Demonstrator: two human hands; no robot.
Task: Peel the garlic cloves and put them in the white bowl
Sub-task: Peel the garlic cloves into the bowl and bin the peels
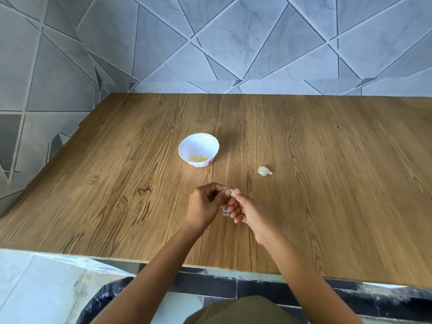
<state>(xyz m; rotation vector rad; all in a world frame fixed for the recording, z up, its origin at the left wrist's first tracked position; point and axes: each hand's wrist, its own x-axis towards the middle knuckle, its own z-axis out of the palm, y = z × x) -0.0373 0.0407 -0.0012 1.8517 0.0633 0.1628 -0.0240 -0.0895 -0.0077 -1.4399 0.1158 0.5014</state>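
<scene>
Nearest to the camera there is one piece of olive cloth (236, 309) at the bottom edge, and to the left of it one black plastic bag (102, 298) below the desk edge. Two bare forearms reach from there over the wooden desk (332, 188).

The two hands meet above the near part of the desk. The left hand (204, 206) has its fingers curled, and the thumb and first finger pinch one garlic clove (232, 194). The right hand (250, 212) also has curled fingers, and its fingertips pinch the same clove from the other side. So the clove is in the air between both hands, at the far tips of the fingers, not on the desk. How much skin is on it I cannot tell. Just under the hands, between the two palms, one small pale scrap (225, 212) shows; it is too small to say what it is.

Beyond the right hand, a little to its right, one piece of garlic (264, 171) with its skin on lies on the desk, apart from both hands.

Beyond the left hand, farther than that piece, stands one white bowl (211, 146) with a wavy rim. Inside it lie a few yellow peeled cloves (199, 158); their exact number I cannot count.

Behind the desk is the grey tiled wall (233, 43).
</scene>
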